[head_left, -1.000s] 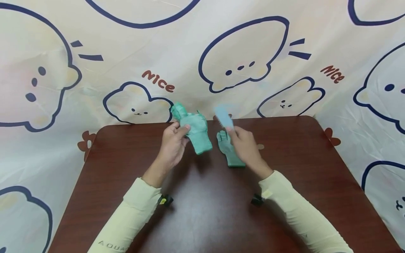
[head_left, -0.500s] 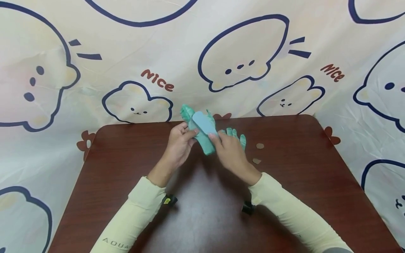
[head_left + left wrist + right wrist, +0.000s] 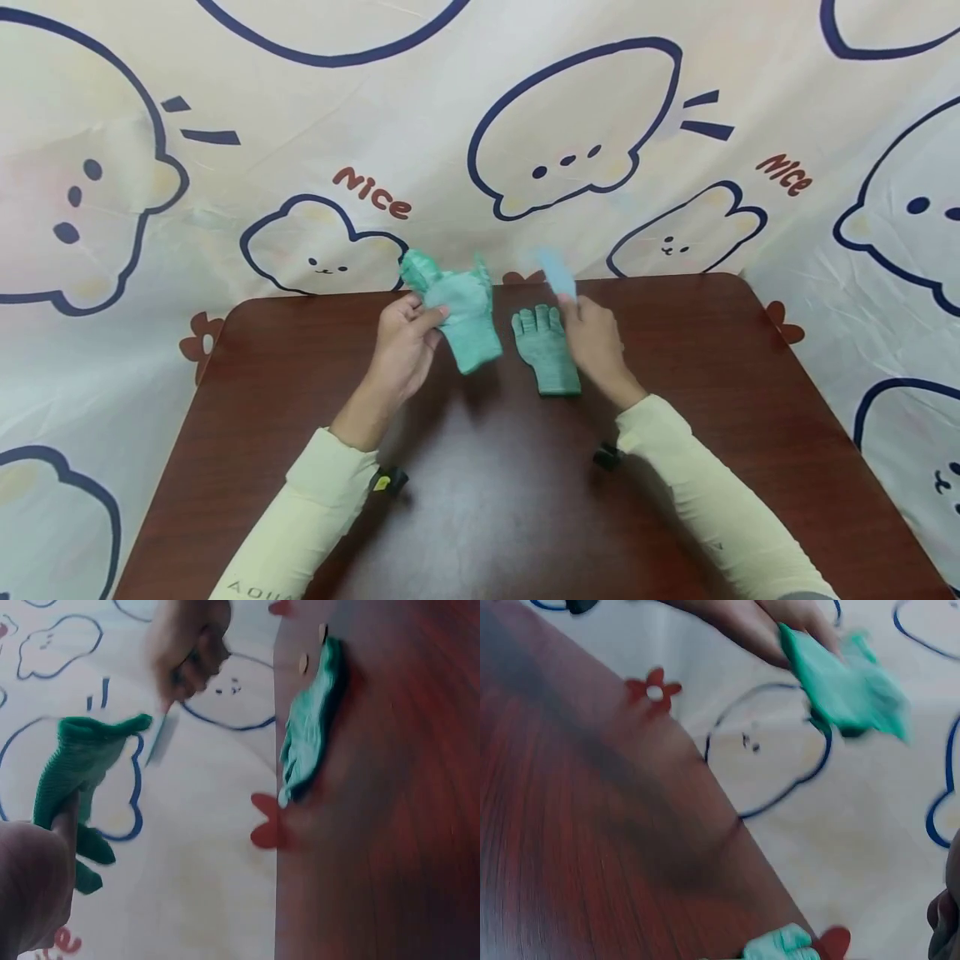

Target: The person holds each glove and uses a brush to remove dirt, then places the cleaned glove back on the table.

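Note:
My left hand (image 3: 403,340) pinches a green knit glove (image 3: 463,317) between thumb and fingers, holding it above the back of the table, its fingers folded and crumpled. My right hand (image 3: 597,340) grips a light blue brush (image 3: 557,273), blurred and tilted up to the left, apart from the held glove. Below it a second green glove (image 3: 546,354) lies flat on the table with its fingers toward the wall. The left wrist view shows the held glove (image 3: 82,761) hanging from the left hand (image 3: 34,881); in the right wrist view the right hand (image 3: 945,922) is mostly cut off.
The dark red-brown wooden table (image 3: 480,500) ends at a wall covering (image 3: 555,242) with cartoon outlines. Two small tan pieces (image 3: 304,663) lie beyond the flat glove in the left wrist view.
The brush came left over the held glove, covering part of it, then moved back up and right, off it. The left hand moved slightly right and back, keeping the glove.

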A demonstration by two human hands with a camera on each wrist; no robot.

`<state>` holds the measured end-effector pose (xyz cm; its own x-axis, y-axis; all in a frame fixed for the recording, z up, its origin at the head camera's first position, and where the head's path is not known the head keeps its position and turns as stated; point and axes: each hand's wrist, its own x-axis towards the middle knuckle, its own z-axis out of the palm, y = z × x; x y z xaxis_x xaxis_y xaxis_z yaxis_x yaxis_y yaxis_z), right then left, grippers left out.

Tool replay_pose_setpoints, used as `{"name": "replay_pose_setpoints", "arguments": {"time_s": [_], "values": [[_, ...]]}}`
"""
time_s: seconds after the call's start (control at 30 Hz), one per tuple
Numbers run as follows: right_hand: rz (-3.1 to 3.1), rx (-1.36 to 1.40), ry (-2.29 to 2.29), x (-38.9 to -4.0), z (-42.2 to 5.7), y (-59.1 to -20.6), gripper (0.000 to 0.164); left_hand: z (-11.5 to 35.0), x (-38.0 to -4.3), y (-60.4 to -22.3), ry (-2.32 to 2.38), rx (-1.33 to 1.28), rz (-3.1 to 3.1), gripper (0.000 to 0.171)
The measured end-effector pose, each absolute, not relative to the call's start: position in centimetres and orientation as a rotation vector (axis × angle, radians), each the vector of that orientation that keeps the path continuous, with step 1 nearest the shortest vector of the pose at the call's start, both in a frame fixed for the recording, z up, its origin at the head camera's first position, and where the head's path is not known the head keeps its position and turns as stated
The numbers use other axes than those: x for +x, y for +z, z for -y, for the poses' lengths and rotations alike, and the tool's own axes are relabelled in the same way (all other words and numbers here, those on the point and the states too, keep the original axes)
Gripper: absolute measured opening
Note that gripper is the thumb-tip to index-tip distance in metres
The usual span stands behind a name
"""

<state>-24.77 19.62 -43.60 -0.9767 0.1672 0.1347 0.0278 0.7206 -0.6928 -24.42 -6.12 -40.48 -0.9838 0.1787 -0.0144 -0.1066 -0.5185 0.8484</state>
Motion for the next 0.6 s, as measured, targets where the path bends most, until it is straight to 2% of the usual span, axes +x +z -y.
{"name": "replay_pose_setpoints", "arguments": {"time_s": [0.1, 0.23, 0.5, 0.6], "values": [[2.734, -0.212, 1.131, -25.1, -21.2, -43.6, 0.059, 7.4, -24.6, -40.6, 2.618, 0.1, -1.457, 0.045], [2.69, -0.136, 1.174, -24.6, -20.8, -42.8, 0.061, 8.6, -24.7, -40.9, 2.614, 0.076, -1.461, 0.05], [2.707, 0.289, 1.212, -21.3, -14.7, -41.5, 0.047, 6.5, -24.8, -40.9, 2.494, 0.121, -1.562, 0.045], [2.719, 0.372, 1.25, -20.5, -12.9, -41.4, 0.045, 5.6, -24.5, -40.7, 2.439, 0.162, -1.599, 0.042]]}}
